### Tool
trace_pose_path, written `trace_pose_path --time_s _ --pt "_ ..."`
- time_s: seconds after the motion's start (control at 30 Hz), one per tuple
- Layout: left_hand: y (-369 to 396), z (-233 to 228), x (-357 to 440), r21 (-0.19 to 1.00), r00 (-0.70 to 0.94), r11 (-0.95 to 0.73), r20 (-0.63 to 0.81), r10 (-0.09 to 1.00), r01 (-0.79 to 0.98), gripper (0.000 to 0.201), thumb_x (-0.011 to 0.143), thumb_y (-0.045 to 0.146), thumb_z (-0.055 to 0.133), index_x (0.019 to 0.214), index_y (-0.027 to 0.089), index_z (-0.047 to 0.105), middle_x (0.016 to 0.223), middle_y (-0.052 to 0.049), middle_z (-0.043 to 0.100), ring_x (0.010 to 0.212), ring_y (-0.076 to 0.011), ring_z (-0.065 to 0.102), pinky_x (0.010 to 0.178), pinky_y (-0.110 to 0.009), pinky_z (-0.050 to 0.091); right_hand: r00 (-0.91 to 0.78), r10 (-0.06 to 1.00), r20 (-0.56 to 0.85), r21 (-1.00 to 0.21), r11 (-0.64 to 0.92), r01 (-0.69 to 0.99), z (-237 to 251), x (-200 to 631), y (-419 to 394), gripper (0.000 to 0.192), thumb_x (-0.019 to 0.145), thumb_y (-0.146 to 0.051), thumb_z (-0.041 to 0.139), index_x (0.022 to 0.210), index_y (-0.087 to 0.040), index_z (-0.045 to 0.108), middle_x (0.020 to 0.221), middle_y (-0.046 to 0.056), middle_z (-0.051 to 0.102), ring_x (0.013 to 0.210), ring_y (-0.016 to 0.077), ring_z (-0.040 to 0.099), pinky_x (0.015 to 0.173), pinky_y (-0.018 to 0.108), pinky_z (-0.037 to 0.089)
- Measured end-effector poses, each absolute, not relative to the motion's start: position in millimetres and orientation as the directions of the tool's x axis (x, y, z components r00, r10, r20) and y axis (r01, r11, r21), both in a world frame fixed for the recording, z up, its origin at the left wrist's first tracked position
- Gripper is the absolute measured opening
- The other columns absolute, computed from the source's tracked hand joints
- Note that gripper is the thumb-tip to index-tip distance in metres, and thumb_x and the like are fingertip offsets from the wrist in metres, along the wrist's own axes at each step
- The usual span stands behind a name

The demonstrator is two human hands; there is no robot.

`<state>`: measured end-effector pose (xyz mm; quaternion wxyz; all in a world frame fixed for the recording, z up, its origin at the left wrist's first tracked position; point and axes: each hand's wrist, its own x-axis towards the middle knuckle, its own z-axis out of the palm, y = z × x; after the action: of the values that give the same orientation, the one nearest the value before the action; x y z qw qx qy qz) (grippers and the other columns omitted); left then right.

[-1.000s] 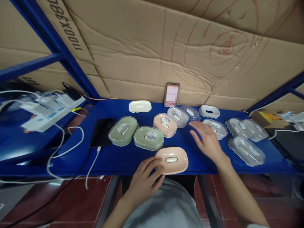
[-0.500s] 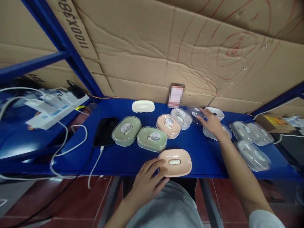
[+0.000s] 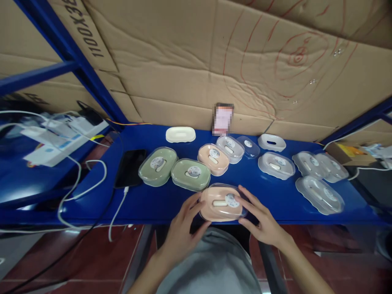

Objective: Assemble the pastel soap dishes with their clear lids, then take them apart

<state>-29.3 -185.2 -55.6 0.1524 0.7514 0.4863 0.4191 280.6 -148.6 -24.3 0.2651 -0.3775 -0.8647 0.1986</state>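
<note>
Head view: hands around soap box

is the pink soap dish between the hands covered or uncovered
Covered: a clear lid with a round sticker sits over the pink soap dish, left hand and right hand at its ends.

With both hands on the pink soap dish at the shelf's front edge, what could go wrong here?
The pink soap dish sits at the blue shelf front edge, so a push from the left hand or right hand might tip it off. Its clear lid may seat crooked. The green dish close behind could get bumped.
</note>
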Motion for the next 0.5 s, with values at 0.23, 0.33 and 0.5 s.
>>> trace_pose_path --time_s 0.23,0.33,0.5 --pt "-183.4 -51.0 -32.2 0.668 0.24 -0.46 0.4 0.885 0.585 0.07 0.103 0.025 0.067 0.165 0.032 0.035 0.164 -0.015 0.052 0.15 -0.0301 0.055 0.118 -0.052 0.054 -0.67 0.683 0.291 -0.437 0.718 0.542 -11.5 270.9 -139.1 0.061 0.104 -0.032 0.064 0.162 -0.029 0.047 0.176 0.011 0.033 0.16 0.0306 0.039 0.125 0.05 0.047" --pt "-182.5 -50.0 -35.3 0.655 0.253 -0.454 0.383 0.888 0.603 0.069 0.103 0.028 0.068 0.165 0.033 0.037 0.164 -0.013 0.053 0.149 -0.0285 0.056 0.118 -0.047 0.055 -0.693 0.649 0.313 -0.373 0.755 0.539 -10.9 267.6 -137.8 0.063 0.102 -0.03 0.065 0.162 -0.027 0.047 0.175 0.012 0.035 0.159 0.0325 0.04 0.125 0.054 0.046" --pt "-181.4 -52.0 -40.7 0.674 0.233 -0.454 0.397 0.888 0.582 0.06 0.101 0.031 0.071 0.157 0.032 0.048 0.159 -0.01 0.06 0.144 -0.0256 0.062 0.116 -0.042 0.057 -0.709 0.615 0.346 -0.326 0.787 0.524 -13.8 263.7 -137.2 0.067 0.1 -0.026 0.064 0.164 -0.027 0.044 0.175 0.013 0.034 0.16 0.034 0.039 0.125 0.057 0.046"
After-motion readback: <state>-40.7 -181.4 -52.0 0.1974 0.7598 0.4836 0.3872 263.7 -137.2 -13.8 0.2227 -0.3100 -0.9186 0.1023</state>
